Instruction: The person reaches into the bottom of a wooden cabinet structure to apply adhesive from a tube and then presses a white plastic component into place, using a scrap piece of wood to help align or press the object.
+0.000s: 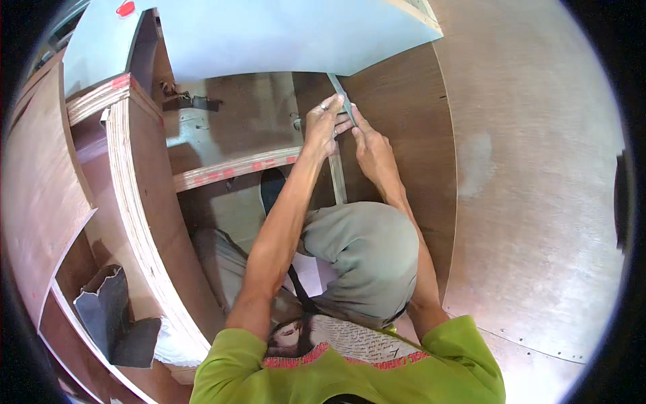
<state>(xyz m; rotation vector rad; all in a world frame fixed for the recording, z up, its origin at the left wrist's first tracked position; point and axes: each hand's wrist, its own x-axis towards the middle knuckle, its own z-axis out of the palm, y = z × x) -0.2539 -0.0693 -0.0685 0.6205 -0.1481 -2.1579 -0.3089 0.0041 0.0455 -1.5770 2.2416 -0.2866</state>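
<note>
My left hand (323,124) and my right hand (369,145) are both closed on a narrow grey flat tool or strip (348,108), held at a slant in the rear right corner of a plywood compartment. The left fingers wrap near its middle, just left of the right hand, which grips lower along it. Exactly what the tool is, I cannot make out. Beside them are a dark plywood wall (404,108), an upright pale batten (338,175) and a layered plywood rail (235,165). A light grey-blue panel (289,37) lies above.
A plywood upright (138,215) stands at left, with torn dark sheet material (114,316) near it. A large curved plywood surface (538,188) fills the right. A red object (125,9) sits on the upper left panel. My bent knees are below my hands, inside the narrow space.
</note>
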